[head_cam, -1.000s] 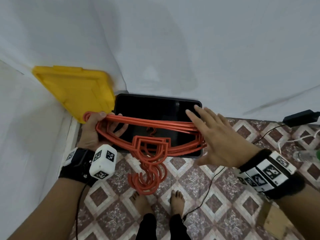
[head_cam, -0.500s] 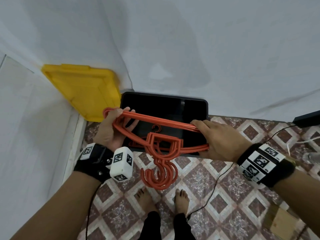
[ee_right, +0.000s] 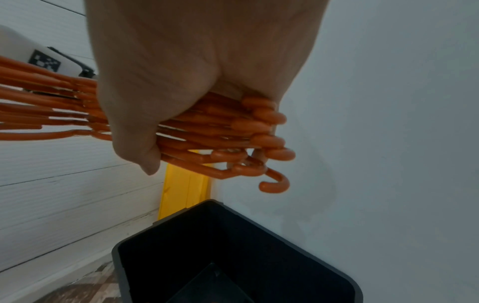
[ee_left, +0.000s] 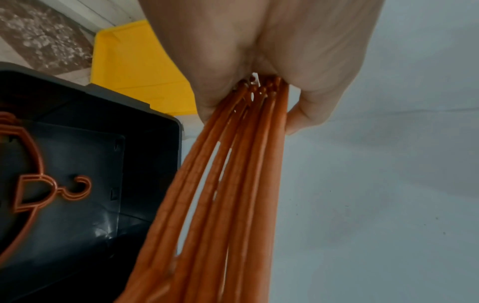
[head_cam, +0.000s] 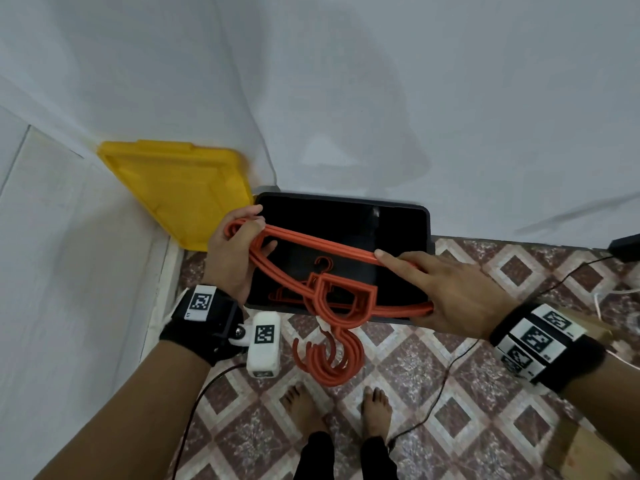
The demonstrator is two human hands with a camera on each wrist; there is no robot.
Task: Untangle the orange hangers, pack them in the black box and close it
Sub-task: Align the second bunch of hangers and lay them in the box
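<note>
I'm looking down into a room corner where pale walls meet a patterned tile floor (head_cam: 450, 393), with the black box (head_cam: 427, 223) set open on the floor against the wall and a yellow lid (head_cam: 180, 188) leaning in the corner just beside its left end. My left hand (head_cam: 232, 258) has its fingers curled round one end of the bunch of orange hangers (head_cam: 322, 242), and my right hand (head_cam: 450, 296) grips the other end, its forefinger lying straight along the top bars. The bunch hangs above the box mouth, its long axis running nearly along the box's length, slightly skewed; the hooks (head_cam: 329, 358) dangle past the near rim over the floor. One loose hanger (ee_left: 39, 184) already lies flat on the box bottom. As I judge it, the next move turns on this: the hooks must swing in over the near rim before I lower the bunch, or they will catch on that edge.
</note>
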